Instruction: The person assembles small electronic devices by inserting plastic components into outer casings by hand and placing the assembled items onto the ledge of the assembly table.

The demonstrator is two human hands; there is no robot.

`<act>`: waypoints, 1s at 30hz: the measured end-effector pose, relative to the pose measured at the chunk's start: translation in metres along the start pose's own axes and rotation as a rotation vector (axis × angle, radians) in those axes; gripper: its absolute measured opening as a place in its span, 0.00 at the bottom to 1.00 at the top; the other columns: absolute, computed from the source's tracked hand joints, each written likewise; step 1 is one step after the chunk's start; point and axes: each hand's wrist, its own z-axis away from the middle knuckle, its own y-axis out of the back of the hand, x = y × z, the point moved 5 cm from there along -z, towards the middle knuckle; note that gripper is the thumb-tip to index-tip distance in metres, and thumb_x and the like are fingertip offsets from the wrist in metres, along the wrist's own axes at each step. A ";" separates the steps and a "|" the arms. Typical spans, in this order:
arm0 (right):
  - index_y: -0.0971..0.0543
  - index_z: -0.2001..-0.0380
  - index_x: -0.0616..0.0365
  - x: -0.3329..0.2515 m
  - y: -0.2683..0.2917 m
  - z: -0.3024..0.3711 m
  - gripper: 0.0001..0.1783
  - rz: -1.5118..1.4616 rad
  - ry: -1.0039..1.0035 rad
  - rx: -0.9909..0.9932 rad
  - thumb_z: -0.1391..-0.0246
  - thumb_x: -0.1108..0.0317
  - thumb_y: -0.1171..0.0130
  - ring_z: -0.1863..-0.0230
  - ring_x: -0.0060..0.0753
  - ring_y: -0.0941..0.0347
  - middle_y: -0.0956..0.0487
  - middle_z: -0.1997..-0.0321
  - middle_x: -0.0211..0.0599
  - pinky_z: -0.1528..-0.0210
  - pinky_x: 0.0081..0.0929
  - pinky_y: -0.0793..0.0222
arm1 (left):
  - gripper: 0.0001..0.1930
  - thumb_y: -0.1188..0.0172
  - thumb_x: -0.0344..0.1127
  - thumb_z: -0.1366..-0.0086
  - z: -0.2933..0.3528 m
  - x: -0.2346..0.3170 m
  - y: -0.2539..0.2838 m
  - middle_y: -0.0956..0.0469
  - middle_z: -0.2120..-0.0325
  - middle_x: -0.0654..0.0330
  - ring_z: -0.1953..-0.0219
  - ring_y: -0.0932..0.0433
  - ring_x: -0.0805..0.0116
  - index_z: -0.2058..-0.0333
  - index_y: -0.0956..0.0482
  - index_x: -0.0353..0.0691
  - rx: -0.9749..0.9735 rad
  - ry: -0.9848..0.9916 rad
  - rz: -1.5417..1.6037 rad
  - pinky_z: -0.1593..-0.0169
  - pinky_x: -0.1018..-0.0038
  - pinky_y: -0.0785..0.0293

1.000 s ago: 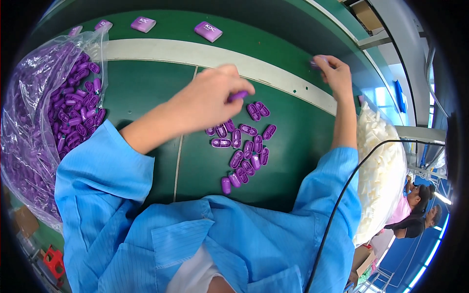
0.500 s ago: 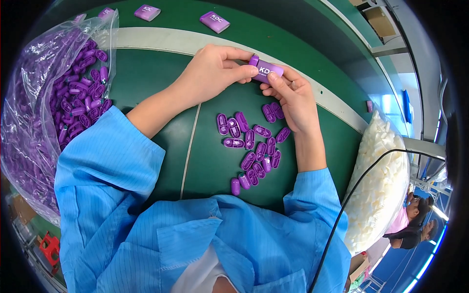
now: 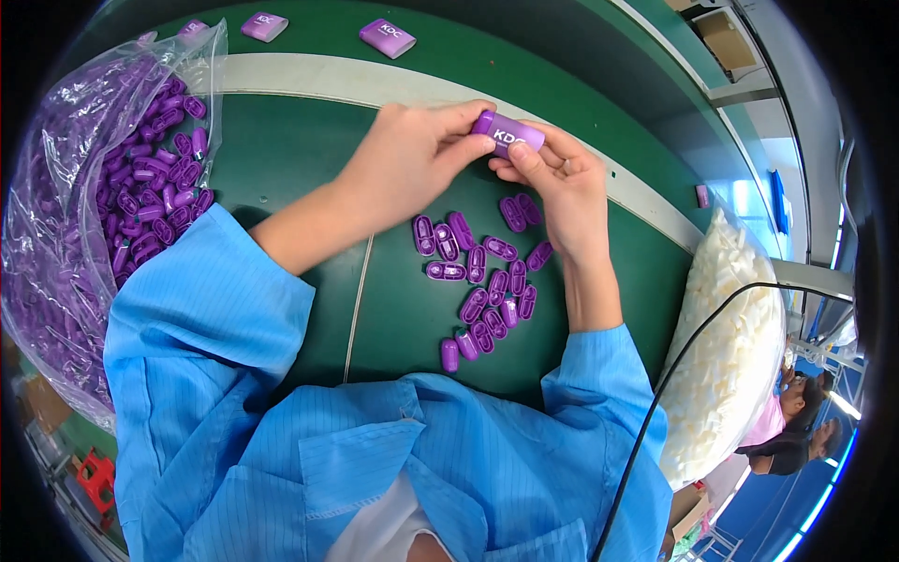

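Between both hands point(image 3: 409, 142) point(image 3: 573, 192), purple case point(image 3: 507, 128)

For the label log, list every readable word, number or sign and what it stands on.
Held light-purple case: large white lettering, partly hidden by the right hand; I won't copy it.
Light-purple cases on the green strip: white lettering, likewise uncopied; smaller print unreadable.

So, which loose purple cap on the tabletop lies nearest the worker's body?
The purple cap lowest on the green tabletop, smooth side up; other loose caps lie farther up.
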 end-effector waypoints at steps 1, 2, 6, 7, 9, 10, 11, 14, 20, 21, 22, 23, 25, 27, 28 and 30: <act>0.27 0.57 0.70 0.001 -0.001 0.002 0.15 0.003 -0.002 0.000 0.47 0.75 0.44 0.67 0.24 0.24 0.22 0.64 0.42 0.61 0.17 0.26 | 0.14 0.44 0.30 0.41 0.002 0.007 -0.002 0.22 0.76 0.47 0.74 0.22 0.54 0.58 0.28 0.29 -0.018 -0.015 -0.156 0.70 0.67 0.26; 0.27 0.57 0.71 0.002 -0.003 0.003 0.14 0.027 0.017 0.022 0.47 0.76 0.44 0.67 0.24 0.24 0.22 0.64 0.42 0.61 0.18 0.26 | 0.14 0.44 0.30 0.41 0.005 0.007 -0.003 0.22 0.76 0.47 0.74 0.22 0.54 0.58 0.28 0.29 -0.011 -0.013 -0.159 0.70 0.67 0.26; 0.27 0.58 0.72 -0.002 -0.009 0.006 0.14 0.085 0.086 0.055 0.48 0.77 0.44 0.67 0.25 0.23 0.22 0.64 0.42 0.61 0.20 0.25 | 0.16 0.48 0.24 0.40 0.013 0.011 -0.003 0.25 0.75 0.46 0.74 0.24 0.49 0.53 0.32 0.32 0.056 -0.114 -0.246 0.72 0.66 0.29; 0.27 0.58 0.72 -0.003 -0.012 0.006 0.14 0.085 0.084 0.049 0.48 0.77 0.44 0.67 0.25 0.23 0.22 0.64 0.42 0.61 0.20 0.25 | 0.17 0.48 0.24 0.41 0.014 0.012 -0.003 0.25 0.74 0.47 0.74 0.24 0.50 0.52 0.33 0.32 0.063 -0.114 -0.263 0.72 0.66 0.29; 0.27 0.58 0.72 -0.004 -0.013 0.010 0.13 0.148 0.144 0.102 0.48 0.77 0.44 0.67 0.25 0.23 0.21 0.65 0.42 0.61 0.20 0.25 | 0.17 0.48 0.24 0.41 0.017 0.013 -0.007 0.25 0.74 0.47 0.74 0.24 0.50 0.52 0.34 0.32 0.065 -0.106 -0.275 0.71 0.65 0.29; 0.27 0.58 0.72 -0.002 -0.016 0.011 0.13 0.148 0.138 0.100 0.48 0.77 0.44 0.67 0.25 0.23 0.21 0.65 0.42 0.61 0.20 0.25 | 0.18 0.48 0.24 0.41 0.018 0.016 -0.008 0.25 0.74 0.47 0.74 0.24 0.50 0.51 0.35 0.32 0.081 -0.131 -0.325 0.71 0.64 0.28; 0.27 0.58 0.72 -0.004 -0.017 0.012 0.13 0.187 0.194 0.128 0.48 0.77 0.44 0.67 0.25 0.23 0.21 0.66 0.41 0.61 0.20 0.25 | 0.18 0.48 0.24 0.41 0.018 0.018 -0.009 0.25 0.74 0.47 0.74 0.24 0.50 0.51 0.36 0.31 0.097 -0.158 -0.376 0.71 0.64 0.28; 0.27 0.58 0.72 -0.005 -0.016 0.011 0.13 0.210 0.258 0.151 0.47 0.76 0.44 0.67 0.24 0.23 0.21 0.66 0.41 0.62 0.20 0.25 | 0.18 0.48 0.25 0.41 0.016 0.018 -0.007 0.24 0.73 0.46 0.73 0.23 0.51 0.52 0.35 0.29 0.127 -0.205 -0.394 0.69 0.65 0.27; 0.30 0.51 0.70 0.004 0.011 -0.028 0.23 0.281 0.144 0.122 0.45 0.63 0.44 0.70 0.23 0.26 0.22 0.63 0.40 0.69 0.19 0.27 | 0.15 0.45 0.37 0.45 -0.044 -0.023 0.007 0.22 0.74 0.46 0.70 0.23 0.49 0.66 0.23 0.29 -0.021 0.031 -0.264 0.62 0.61 0.26; 0.30 0.51 0.69 0.004 0.026 -0.035 0.25 0.390 0.147 0.227 0.45 0.59 0.44 0.69 0.23 0.26 0.22 0.62 0.39 0.70 0.20 0.29 | 0.15 0.45 0.39 0.45 -0.056 -0.031 0.013 0.22 0.74 0.47 0.70 0.23 0.49 0.67 0.22 0.31 0.003 0.031 -0.375 0.61 0.60 0.27; 0.29 0.50 0.68 0.005 0.041 -0.041 0.27 0.495 0.148 0.324 0.45 0.55 0.45 0.69 0.23 0.27 0.22 0.62 0.37 0.71 0.20 0.30 | 0.15 0.45 0.40 0.45 -0.067 -0.041 0.023 0.21 0.74 0.48 0.69 0.22 0.49 0.68 0.20 0.33 0.033 0.036 -0.492 0.60 0.59 0.27; 0.29 0.50 0.67 0.011 0.056 -0.045 0.28 0.485 0.144 0.359 0.45 0.53 0.45 0.68 0.22 0.28 0.22 0.61 0.36 0.70 0.20 0.31 | 0.15 0.45 0.40 0.45 -0.075 -0.050 0.030 0.21 0.74 0.48 0.69 0.22 0.49 0.68 0.20 0.33 0.030 0.036 -0.491 0.60 0.59 0.27; 0.27 0.52 0.64 0.011 0.074 -0.047 0.26 0.401 0.107 0.403 0.45 0.54 0.46 0.66 0.21 0.30 0.23 0.61 0.35 0.69 0.17 0.32 | 0.13 0.44 0.37 0.45 -0.085 -0.062 0.050 0.21 0.70 0.50 0.67 0.23 0.50 0.63 0.21 0.36 0.037 0.130 -0.660 0.57 0.61 0.27; 0.25 0.55 0.64 0.012 0.096 -0.041 0.19 0.310 0.091 0.451 0.44 0.60 0.47 0.69 0.18 0.32 0.22 0.62 0.34 0.71 0.16 0.34 | 0.16 0.45 0.39 0.44 -0.080 -0.042 0.046 0.23 0.67 0.48 0.62 0.26 0.49 0.63 0.22 0.33 0.138 -0.019 -0.712 0.54 0.62 0.30; 0.24 0.57 0.64 0.015 0.107 -0.039 0.17 0.281 0.081 0.468 0.43 0.62 0.47 0.70 0.17 0.32 0.22 0.63 0.34 0.71 0.15 0.34 | 0.18 0.45 0.42 0.43 -0.078 -0.030 0.045 0.26 0.64 0.46 0.56 0.29 0.48 0.62 0.23 0.31 0.252 -0.168 -0.762 0.50 0.64 0.33; 0.24 0.58 0.65 0.023 0.115 -0.036 0.16 0.230 0.109 0.466 0.43 0.64 0.47 0.72 0.17 0.33 0.22 0.64 0.34 0.71 0.15 0.34 | 0.11 0.43 0.30 0.48 -0.068 -0.022 0.024 0.25 0.66 0.53 0.64 0.26 0.52 0.64 0.23 0.38 0.118 -0.399 -0.642 0.58 0.63 0.29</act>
